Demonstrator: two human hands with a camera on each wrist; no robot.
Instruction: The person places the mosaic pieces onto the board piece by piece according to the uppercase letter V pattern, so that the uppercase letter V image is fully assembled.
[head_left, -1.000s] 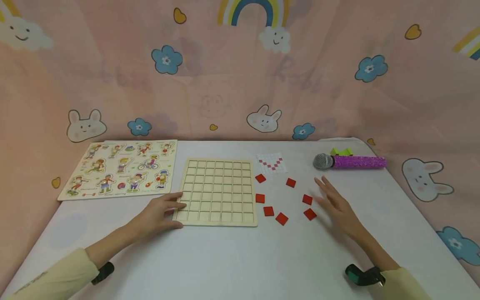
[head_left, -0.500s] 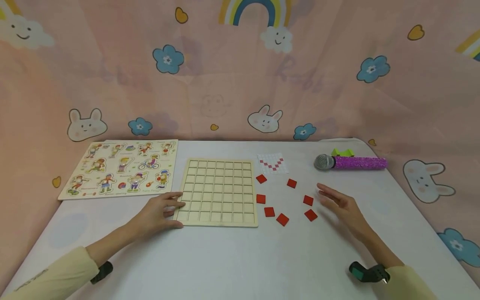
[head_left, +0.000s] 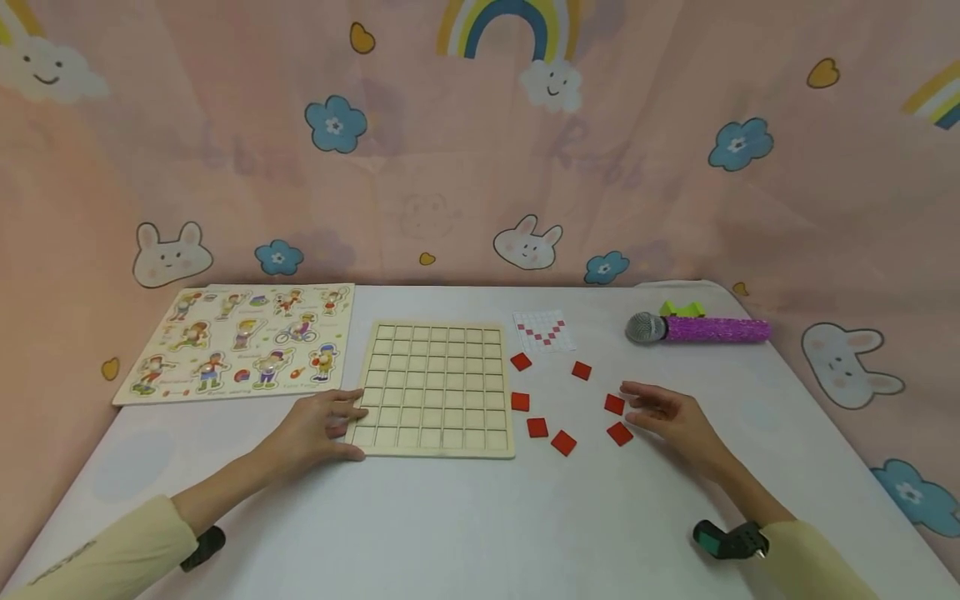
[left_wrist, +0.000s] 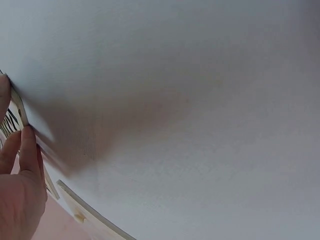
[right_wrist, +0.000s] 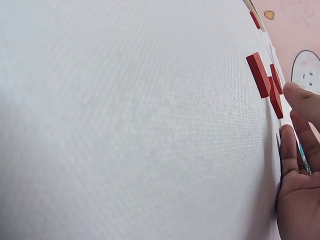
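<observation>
A pale wooden grid board [head_left: 435, 392] lies flat on the white table, its square cells bare. My left hand [head_left: 318, 425] holds it by the left edge, two fingers over the rim and the thumb at the near corner. In the left wrist view, the fingers [left_wrist: 29, 155] meet the board's edge at far left. Several red square tiles [head_left: 564, 442] lie scattered to the right of the board. My right hand [head_left: 675, 421] hovers beside the two rightmost tiles, fingers loosely bent with nothing in them. The right wrist view shows its thumb close to a red tile [right_wrist: 258, 75].
Behind the tiles lies a small pattern card [head_left: 543, 331] with a V of red squares. A purple glitter microphone [head_left: 697, 329] rests at the back right, in front of a green object [head_left: 682, 309]. Back left is a picture puzzle board [head_left: 247, 342]. A pink printed curtain [head_left: 427, 167] hangs behind.
My right hand has come down and in towards the right-hand tiles, its fingers bending more. The left hand stays on the grid board's edge; the tiles have not moved.
</observation>
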